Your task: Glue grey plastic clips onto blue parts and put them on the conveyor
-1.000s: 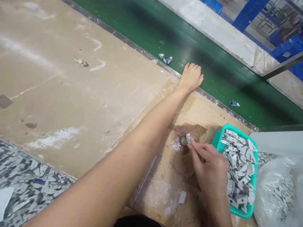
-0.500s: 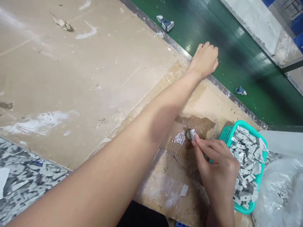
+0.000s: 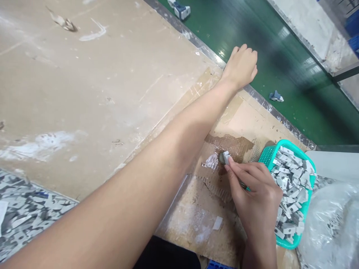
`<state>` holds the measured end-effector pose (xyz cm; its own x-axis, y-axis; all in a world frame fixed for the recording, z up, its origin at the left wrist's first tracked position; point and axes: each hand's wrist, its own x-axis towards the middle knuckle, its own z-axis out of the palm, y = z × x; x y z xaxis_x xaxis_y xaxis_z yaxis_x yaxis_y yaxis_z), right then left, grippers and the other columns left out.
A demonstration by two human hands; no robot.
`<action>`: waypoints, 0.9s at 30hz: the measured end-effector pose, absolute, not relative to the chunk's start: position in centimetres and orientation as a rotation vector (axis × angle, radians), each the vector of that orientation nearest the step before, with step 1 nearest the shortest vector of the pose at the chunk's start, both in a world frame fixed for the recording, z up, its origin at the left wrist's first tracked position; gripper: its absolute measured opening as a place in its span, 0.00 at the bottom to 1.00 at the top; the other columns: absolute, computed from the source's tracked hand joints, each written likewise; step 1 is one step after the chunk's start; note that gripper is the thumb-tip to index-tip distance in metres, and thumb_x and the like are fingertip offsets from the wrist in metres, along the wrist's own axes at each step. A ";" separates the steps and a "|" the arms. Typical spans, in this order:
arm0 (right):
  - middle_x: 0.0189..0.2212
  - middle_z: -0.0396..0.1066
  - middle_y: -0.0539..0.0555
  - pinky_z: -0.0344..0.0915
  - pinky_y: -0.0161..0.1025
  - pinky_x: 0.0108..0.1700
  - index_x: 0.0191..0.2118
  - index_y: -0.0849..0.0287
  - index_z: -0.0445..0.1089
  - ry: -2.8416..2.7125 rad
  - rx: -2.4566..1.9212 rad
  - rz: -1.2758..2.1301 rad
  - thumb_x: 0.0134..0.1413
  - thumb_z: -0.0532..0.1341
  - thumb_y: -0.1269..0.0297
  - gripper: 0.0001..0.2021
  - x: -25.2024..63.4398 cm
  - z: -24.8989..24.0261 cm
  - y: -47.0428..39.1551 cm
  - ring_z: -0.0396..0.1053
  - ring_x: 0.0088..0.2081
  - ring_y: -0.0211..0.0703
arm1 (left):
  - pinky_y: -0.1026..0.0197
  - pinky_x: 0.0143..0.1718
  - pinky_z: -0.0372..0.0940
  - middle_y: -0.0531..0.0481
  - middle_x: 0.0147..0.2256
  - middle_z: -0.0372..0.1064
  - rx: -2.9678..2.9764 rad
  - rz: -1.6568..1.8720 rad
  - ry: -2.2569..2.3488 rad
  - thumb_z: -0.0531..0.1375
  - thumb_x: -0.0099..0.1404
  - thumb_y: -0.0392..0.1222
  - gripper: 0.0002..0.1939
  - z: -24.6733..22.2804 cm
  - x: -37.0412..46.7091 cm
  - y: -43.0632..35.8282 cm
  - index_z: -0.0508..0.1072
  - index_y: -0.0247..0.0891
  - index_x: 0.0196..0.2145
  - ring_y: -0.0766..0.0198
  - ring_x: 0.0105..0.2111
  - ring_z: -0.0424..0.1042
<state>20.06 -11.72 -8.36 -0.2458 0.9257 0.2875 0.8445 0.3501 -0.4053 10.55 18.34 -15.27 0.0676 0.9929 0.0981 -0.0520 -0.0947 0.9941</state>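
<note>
My right hand (image 3: pixel 256 190) pinches a small light-grey plastic piece (image 3: pixel 226 157) between thumb and forefinger. That piece is at a small round dish like a bottle cap (image 3: pixel 222 158), which lies on wet, stained cardboard (image 3: pixel 235 144). My left arm stretches across the view, and my left hand (image 3: pixel 241 67) is closed, back upward, over the edge of the green belt (image 3: pixel 269 71). Its fingers curl away from me, so whatever they may hold is hidden. Nearest to it on the belt lies a small blue-and-white assembled part (image 3: pixel 276 96).
A turquoise basket (image 3: pixel 308 201) full of grey plastic pieces stands right of my right hand, beside a clear plastic bag (image 3: pixel 331 224). Many grey pieces (image 3: pixel 28 213) lie at lower left. Another blue-and-white part (image 3: pixel 181 10) rests on the belt. The brown board (image 3: pixel 98 93) has white smears.
The two blue-and-white parts on the belt appear farther up and left; the whole view has also shifted slightly. Both hands keep nearly the same pose, the right still pinching the grey piece.
</note>
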 end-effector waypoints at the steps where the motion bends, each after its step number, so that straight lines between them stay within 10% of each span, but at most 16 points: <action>1: 0.30 0.77 0.50 0.68 0.38 0.34 0.38 0.58 0.79 -2.134 -1.539 0.230 0.55 0.65 0.76 0.08 20.0 -8.3 -11.7 0.68 0.31 0.39 | 0.48 0.50 0.62 0.55 0.42 0.77 1.327 1.244 1.079 0.64 0.49 0.38 0.19 -15.3 10.5 18.4 0.75 0.56 0.39 0.45 0.65 0.47; 16: 0.31 0.78 0.50 0.70 0.40 0.36 0.42 0.57 0.78 -1.926 -1.515 0.284 0.58 0.61 0.77 0.11 19.9 -8.2 -11.8 0.68 0.32 0.40 | 0.47 0.54 0.56 0.44 0.40 0.74 1.637 1.153 1.078 0.68 0.44 0.41 0.12 -15.0 13.2 17.6 0.77 0.50 0.30 0.41 0.63 0.46; 27: 0.31 0.78 0.53 0.69 0.40 0.36 0.41 0.60 0.78 -1.880 -1.483 0.297 0.60 0.60 0.75 0.10 20.4 -8.3 -11.9 0.67 0.32 0.41 | 0.57 0.46 0.65 0.47 0.37 0.74 1.323 1.196 1.026 0.69 0.47 0.29 0.14 -11.7 12.0 14.3 0.79 0.39 0.33 0.52 0.48 0.67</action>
<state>20.38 -11.87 -8.31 -0.0866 0.9181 0.3868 0.7541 0.3142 -0.5767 12.00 14.25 -11.72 0.1395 0.9843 0.1080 -0.0431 -0.1030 0.9937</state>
